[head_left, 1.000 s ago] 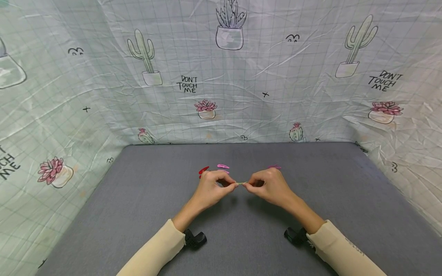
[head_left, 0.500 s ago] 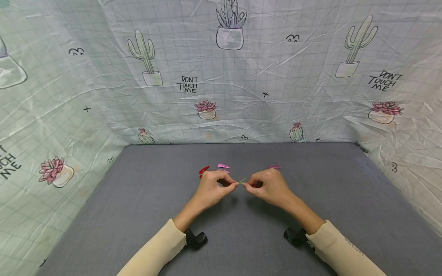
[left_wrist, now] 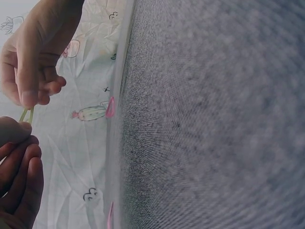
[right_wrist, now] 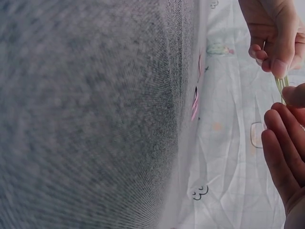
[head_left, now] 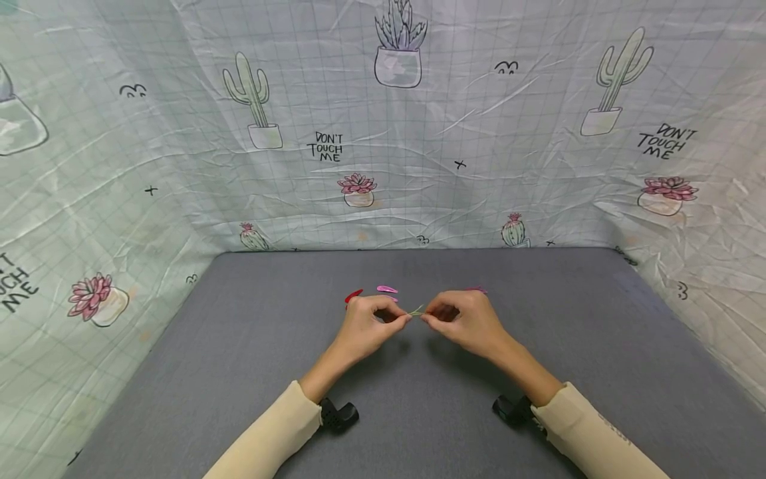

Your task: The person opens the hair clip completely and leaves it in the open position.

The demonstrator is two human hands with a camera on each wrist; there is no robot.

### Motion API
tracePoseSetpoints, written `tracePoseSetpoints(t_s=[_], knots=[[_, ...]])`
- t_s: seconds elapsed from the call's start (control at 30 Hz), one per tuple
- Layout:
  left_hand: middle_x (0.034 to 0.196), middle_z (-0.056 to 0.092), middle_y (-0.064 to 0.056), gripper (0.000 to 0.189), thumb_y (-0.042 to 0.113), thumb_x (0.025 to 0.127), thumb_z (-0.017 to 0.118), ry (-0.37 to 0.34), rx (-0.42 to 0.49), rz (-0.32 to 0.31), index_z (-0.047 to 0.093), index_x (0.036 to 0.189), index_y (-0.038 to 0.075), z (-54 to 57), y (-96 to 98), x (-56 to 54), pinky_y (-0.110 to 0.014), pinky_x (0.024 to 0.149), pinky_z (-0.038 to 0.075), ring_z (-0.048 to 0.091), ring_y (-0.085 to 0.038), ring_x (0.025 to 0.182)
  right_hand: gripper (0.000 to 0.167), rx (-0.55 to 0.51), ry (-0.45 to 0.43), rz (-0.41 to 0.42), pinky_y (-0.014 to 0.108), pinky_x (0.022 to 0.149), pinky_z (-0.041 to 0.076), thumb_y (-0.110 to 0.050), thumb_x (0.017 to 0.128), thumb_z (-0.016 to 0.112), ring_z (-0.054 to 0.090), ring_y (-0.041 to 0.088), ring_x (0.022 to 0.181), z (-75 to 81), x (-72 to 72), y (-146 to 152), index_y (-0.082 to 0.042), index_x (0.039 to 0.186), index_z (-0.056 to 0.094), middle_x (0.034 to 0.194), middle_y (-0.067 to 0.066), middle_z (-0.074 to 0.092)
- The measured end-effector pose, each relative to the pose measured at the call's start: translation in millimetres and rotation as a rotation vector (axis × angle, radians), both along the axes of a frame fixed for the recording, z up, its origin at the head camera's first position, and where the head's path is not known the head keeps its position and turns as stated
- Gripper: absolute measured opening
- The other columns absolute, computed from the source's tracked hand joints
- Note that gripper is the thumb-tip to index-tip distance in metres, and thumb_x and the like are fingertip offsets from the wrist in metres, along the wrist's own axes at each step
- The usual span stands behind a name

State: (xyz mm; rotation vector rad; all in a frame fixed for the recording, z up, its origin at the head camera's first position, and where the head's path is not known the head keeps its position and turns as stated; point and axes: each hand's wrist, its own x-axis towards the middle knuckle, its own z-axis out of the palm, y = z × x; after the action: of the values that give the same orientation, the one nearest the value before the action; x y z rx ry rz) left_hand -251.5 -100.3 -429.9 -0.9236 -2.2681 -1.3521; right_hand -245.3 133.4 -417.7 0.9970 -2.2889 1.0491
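Between my two hands, a thin green snap hair clip (head_left: 415,313) is held up over the grey table. My left hand (head_left: 366,327) pinches its left end between thumb and forefinger. At the other end, the thumb and forefinger of my right hand (head_left: 469,324) pinch it too. Narrow strips of the green clip (right_wrist: 280,86) stand apart in the right wrist view, with the fingertips covering both ends. Behind the left hand lie a red hair clip (head_left: 354,295) and a pink hair clip (head_left: 387,289), with another pink one mostly hidden.
A magenta hair clip (head_left: 477,289) lies behind the right hand, partly covered by it. The grey tabletop (head_left: 287,293) runs back to a patterned cloth (head_left: 419,199) hung around the back and sides. Black wrist cameras sit under both cuffs.
A strip of the green hair clip now angles up from the rest, where one second ago it looked flat. Both hands have risen very slightly, keeping their pinch.
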Motion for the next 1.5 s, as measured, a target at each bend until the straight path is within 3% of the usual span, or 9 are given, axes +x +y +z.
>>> tracePoseSetpoints(t_s=[0.3,0.53,0.8,0.97,1.3,1.5], knots=[[0.081,0.076,0.000,0.006,0.007,0.084,0.084,-0.018,0.001,0.028,0.080,0.086,0.011,-1.5,-0.3,0.4,-0.022,0.066,0.058,0.068,-0.003,0.070,0.013,-0.017,0.005,0.028,0.026,0.063,0.060,-0.002,0.083,0.083,0.068,0.004,0.068,0.3,-0.4,0.0,-0.013,0.087,0.080,0.080,-0.005,0.076],[0.086,0.078,0.000,0.008,0.007,0.084,0.084,0.044,0.005,0.053,0.081,0.089,0.012,-3.2,0.8,-0.1,-0.024,0.070,0.060,0.073,-0.010,0.077,0.011,-0.022,-0.016,0.018,0.027,0.065,0.060,-0.002,0.082,0.083,0.069,0.003,0.069,2.1,1.3,-0.4,-0.011,0.086,0.080,0.081,-0.004,0.076],[0.085,0.078,0.000,0.007,0.005,0.084,0.084,0.052,0.022,0.037,0.082,0.089,0.009,-3.1,2.3,0.6,-0.024,0.070,0.060,0.072,-0.010,0.078,0.009,-0.010,-0.086,-0.020,0.030,0.065,0.061,-0.002,0.083,0.083,0.068,0.005,0.069,5.9,5.1,-1.4,-0.010,0.088,0.080,0.082,-0.002,0.076],[0.086,0.078,0.001,0.007,0.009,0.085,0.084,0.032,0.033,0.035,0.083,0.089,0.013,-1.4,3.8,2.2,-0.026,0.070,0.060,0.071,-0.008,0.076,0.011,0.002,-0.082,-0.040,0.030,0.066,0.060,-0.003,0.084,0.083,0.068,0.005,0.070,7.3,6.4,-1.5,-0.013,0.089,0.080,0.084,-0.003,0.076],[0.085,0.078,-0.001,0.006,0.005,0.086,0.082,0.032,0.036,0.012,0.082,0.088,0.009,0.3,6.7,4.0,-0.026,0.070,0.061,0.071,-0.010,0.076,0.017,0.011,-0.052,-0.042,0.029,0.061,0.058,0.000,0.082,0.082,0.065,0.004,0.067,8.5,7.1,1.5,-0.016,0.087,0.079,0.082,-0.004,0.076],[0.086,0.078,-0.001,0.006,0.007,0.087,0.082,-0.014,0.062,-0.013,0.083,0.091,0.011,1.0,9.1,2.9,-0.028,0.070,0.061,0.071,-0.011,0.076,0.019,0.018,-0.051,-0.025,0.027,0.058,0.056,0.002,0.082,0.081,0.064,0.004,0.066,13.1,4.7,6.5,-0.017,0.087,0.080,0.083,-0.004,0.076]])
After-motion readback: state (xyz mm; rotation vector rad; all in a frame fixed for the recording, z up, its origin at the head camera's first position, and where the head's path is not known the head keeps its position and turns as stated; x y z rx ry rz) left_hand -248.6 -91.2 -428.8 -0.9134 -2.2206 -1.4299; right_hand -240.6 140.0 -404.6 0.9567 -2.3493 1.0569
